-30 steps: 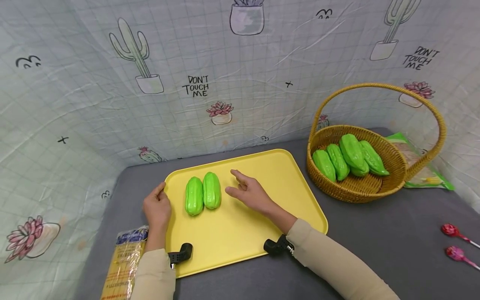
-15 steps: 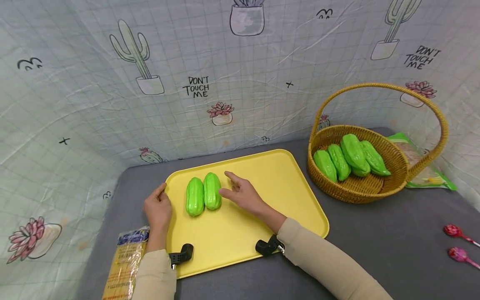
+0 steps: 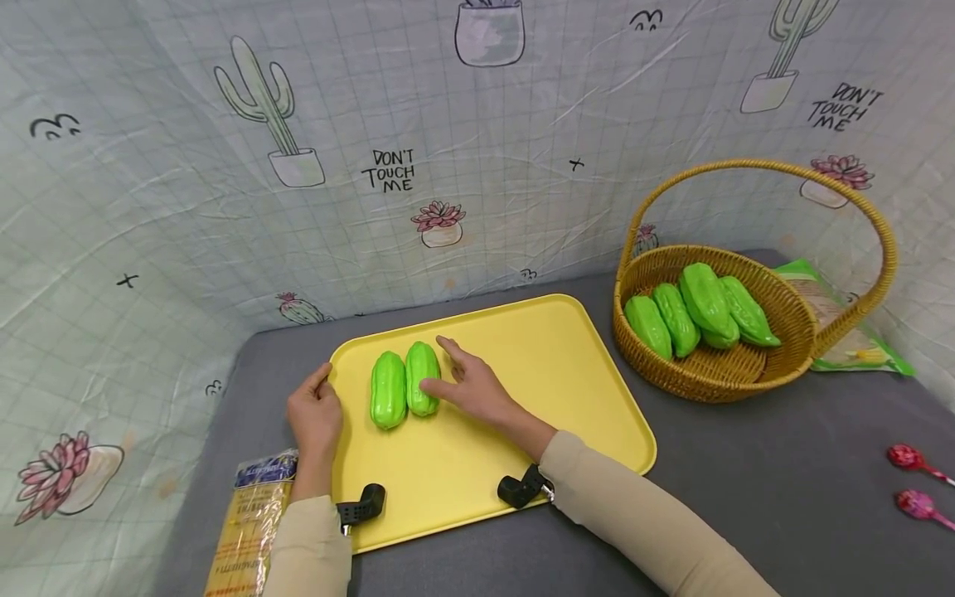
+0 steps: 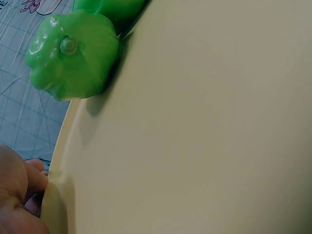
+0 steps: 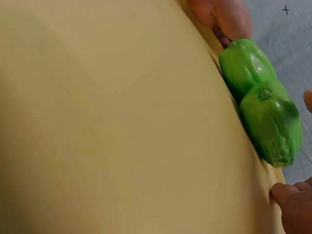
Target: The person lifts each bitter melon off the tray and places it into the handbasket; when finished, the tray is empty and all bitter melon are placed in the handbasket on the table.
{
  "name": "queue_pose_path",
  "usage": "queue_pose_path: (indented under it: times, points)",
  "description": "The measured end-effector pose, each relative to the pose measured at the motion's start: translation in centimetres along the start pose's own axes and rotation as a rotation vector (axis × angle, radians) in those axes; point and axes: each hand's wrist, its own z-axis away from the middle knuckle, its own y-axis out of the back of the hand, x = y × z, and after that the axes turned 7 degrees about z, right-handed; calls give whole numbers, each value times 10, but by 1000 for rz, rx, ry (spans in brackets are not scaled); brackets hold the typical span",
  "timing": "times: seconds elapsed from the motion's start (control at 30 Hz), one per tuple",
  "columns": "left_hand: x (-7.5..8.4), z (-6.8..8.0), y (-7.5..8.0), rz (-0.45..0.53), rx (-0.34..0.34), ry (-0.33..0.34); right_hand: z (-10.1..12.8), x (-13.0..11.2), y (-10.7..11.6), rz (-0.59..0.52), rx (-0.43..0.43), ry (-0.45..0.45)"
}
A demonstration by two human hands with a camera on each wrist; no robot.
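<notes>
Two glossy, ribbed green gourd-like vegetables lie side by side on the left part of a yellow tray [image 3: 567, 373], the left one [image 3: 388, 390] and the right one [image 3: 423, 379]. At the tray's left rim, my left hand [image 3: 315, 419] holds the edge with curled fingers; the left wrist view shows a fingertip against the rim. My right hand [image 3: 477, 385] hovers around the right vegetable, fingers extended beyond it and thumb over its front. In the right wrist view, that vegetable [image 5: 271, 124] sits between the spread thumb and the fingers [image 5: 295, 202], which look apart from it.
A wicker basket [image 3: 675, 385] with a tall handle and several green vegetables [image 3: 705, 307] stands right of the tray. Behind it lies a green-edged packet [image 3: 858, 352]. Two lollipops [image 3: 906, 456] lie far right, and a spaghetti pack [image 3: 249, 522] lies left. A patterned cloth hangs behind.
My right hand has moved left across the tray to the right vegetable, its thumb passing over it. The left hand and both vegetables have stayed in place.
</notes>
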Motion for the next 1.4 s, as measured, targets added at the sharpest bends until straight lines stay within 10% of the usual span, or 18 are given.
queue_pose_path:
  times: [0.8,1.4]
  points:
    - [0,0,0,14,-8,8,-7,-1,-12,201,-28,31]
    - [0,-2,0,25,-1,4,-5,-6,-12,48,-83,30]
